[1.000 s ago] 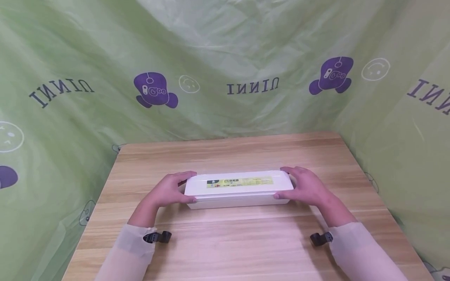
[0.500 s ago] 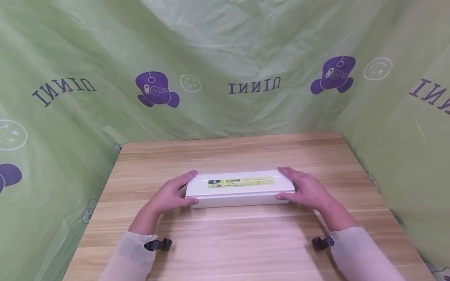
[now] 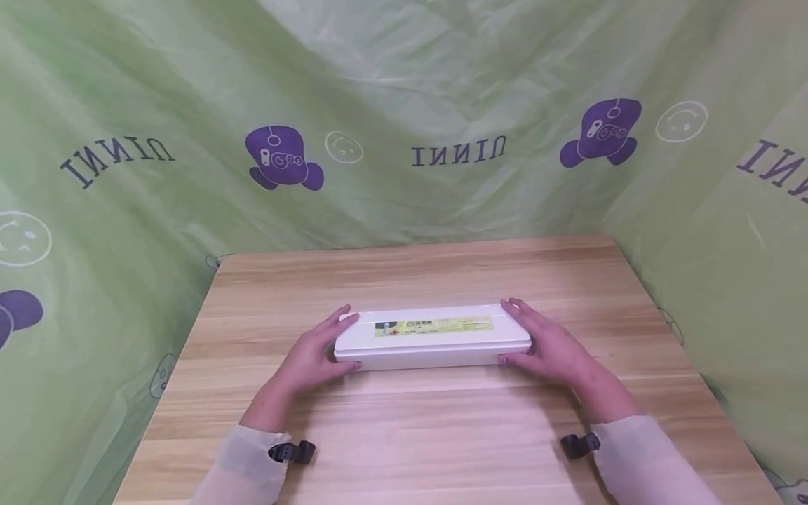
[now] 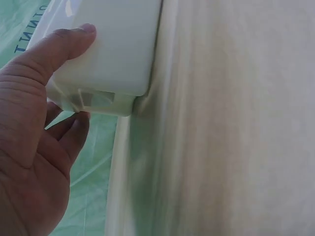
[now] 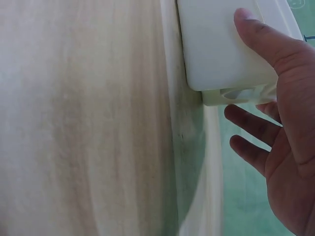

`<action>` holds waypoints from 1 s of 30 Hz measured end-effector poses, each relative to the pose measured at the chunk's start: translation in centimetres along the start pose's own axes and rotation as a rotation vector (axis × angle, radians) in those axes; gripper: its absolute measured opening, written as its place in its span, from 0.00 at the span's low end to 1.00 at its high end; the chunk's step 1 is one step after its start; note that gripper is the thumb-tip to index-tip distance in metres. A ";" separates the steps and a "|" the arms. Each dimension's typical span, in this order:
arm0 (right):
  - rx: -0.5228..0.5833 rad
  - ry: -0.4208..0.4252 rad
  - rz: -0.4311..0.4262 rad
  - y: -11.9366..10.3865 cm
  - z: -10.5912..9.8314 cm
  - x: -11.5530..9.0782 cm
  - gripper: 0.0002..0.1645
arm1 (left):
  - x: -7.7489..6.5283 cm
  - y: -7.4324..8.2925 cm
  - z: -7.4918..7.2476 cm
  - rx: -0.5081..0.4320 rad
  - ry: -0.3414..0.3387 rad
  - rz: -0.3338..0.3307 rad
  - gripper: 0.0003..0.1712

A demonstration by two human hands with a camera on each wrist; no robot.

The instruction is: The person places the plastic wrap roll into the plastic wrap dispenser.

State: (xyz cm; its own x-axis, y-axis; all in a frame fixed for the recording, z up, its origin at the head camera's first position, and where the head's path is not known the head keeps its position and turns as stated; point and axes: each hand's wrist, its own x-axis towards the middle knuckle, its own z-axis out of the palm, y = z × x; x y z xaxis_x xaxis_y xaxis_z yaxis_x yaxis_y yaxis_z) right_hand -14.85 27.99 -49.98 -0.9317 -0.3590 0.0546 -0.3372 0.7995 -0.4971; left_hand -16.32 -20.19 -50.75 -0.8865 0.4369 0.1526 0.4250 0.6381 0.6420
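Observation:
A long white cling film box (image 3: 429, 354) lies crosswise on the wooden table (image 3: 429, 435), its lid on top and a yellow-green label (image 3: 435, 326) along the lid. My left hand (image 3: 311, 358) grips its left end, thumb on the near long side and fingers reaching to the far corner. At the opposite end my right hand (image 3: 555, 351) holds it the same way. In the left wrist view the thumb (image 4: 74, 43) presses flat on the white face, with fingers at the end wall. The right wrist view shows the other thumb (image 5: 263, 37) on that face, two fingers spread below the end.
Green fabric (image 3: 379, 210) printed with purple figures hangs behind the table and along both sides. A small black camera mount sits at each cuff, the left mount (image 3: 297, 452) and the right mount (image 3: 577, 445). The table's far edge lies beyond the box.
The box stays in nearly the same place, the whole view shifting slightly. Both hands have adjusted their fingers a little on the ends, and the left thumb has slid slightly inward.

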 end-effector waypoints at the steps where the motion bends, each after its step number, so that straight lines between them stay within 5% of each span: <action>1: -0.010 0.003 -0.006 0.0 0.0 0.0 0.66 | 0.0 0.0 0.1 0.007 0.010 0.008 0.54; 16: -0.121 0.039 -0.030 0.4 0.3 -0.5 0.66 | -0.1 0.1 0.9 0.065 0.032 0.019 0.53; 25: -0.069 -0.022 -0.006 -0.2 -0.5 -0.5 0.68 | 0.0 0.6 0.8 0.103 0.007 -0.024 0.59; 30: -0.035 0.012 -0.012 -1.4 -1.6 -0.4 0.70 | -0.1 1.6 0.0 0.166 0.000 -0.047 0.65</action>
